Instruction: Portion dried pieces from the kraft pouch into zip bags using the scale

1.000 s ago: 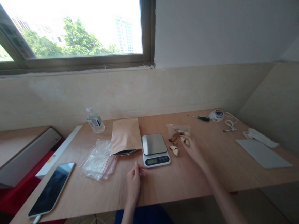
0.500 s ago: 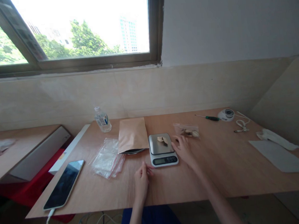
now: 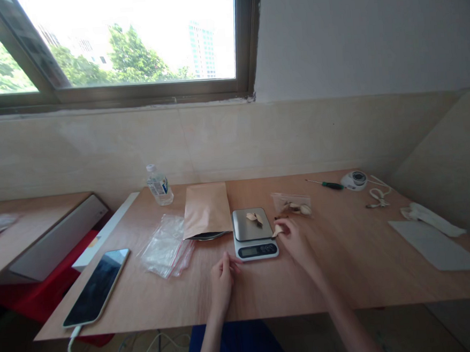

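A small digital scale (image 3: 254, 233) stands in the middle of the wooden table (image 3: 346, 265), with a couple of pale dried pieces (image 3: 253, 217) on its steel plate. My right hand (image 3: 295, 240) is just right of the scale, fingers pinched on another pale piece (image 3: 278, 230) at the plate's edge. My left hand (image 3: 223, 277) rests on the table by the scale's front left corner, fingers loosely curled, holding nothing. A clear bag with more dried pieces (image 3: 292, 204) lies behind my right hand.
A brown paper pouch (image 3: 206, 210) lies left of the scale, next to clear zip bags (image 3: 164, 246), a phone on a cable (image 3: 96, 285) and a water bottle (image 3: 158, 184). A screwdriver (image 3: 324, 184), a small round device (image 3: 353, 179) and grey sheets (image 3: 435, 246) lie at the right.
My right hand carried dried pieces from the table onto the scale plate, drew back to the right, and now holds another piece at the plate's edge. My left hand stayed put.
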Demonstrator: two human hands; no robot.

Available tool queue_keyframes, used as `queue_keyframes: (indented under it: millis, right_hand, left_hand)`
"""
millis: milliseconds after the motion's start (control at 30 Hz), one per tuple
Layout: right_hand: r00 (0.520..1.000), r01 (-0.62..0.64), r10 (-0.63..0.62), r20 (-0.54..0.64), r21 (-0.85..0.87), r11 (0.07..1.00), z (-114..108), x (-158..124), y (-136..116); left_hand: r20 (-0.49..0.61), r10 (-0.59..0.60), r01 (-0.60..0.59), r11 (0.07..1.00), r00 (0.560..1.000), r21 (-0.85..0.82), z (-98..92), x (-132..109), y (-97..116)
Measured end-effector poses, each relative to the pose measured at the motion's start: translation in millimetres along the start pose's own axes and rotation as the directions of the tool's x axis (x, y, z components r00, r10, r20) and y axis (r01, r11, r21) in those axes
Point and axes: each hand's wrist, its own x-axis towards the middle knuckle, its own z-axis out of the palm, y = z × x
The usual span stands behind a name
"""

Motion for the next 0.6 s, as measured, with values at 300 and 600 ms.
queue_keyframes:
  millis: [300, 600]
  right_hand:
    - [0.994, 0.039, -0.058, 0.093, 0.196, 0.980, 52, 35, -43]
    - [0.978, 0.197, -0.195, 0.070, -0.027, 0.980, 35, 8, -26]
  left_hand:
    - [0.007, -0.010, 0.010, 1.000, 1.000, 0.003, 1.4, -2, 5]
    - [-0.124, 0.008, -0.012, 0.999, 0.992, -0.034, -0.4, 1, 1]
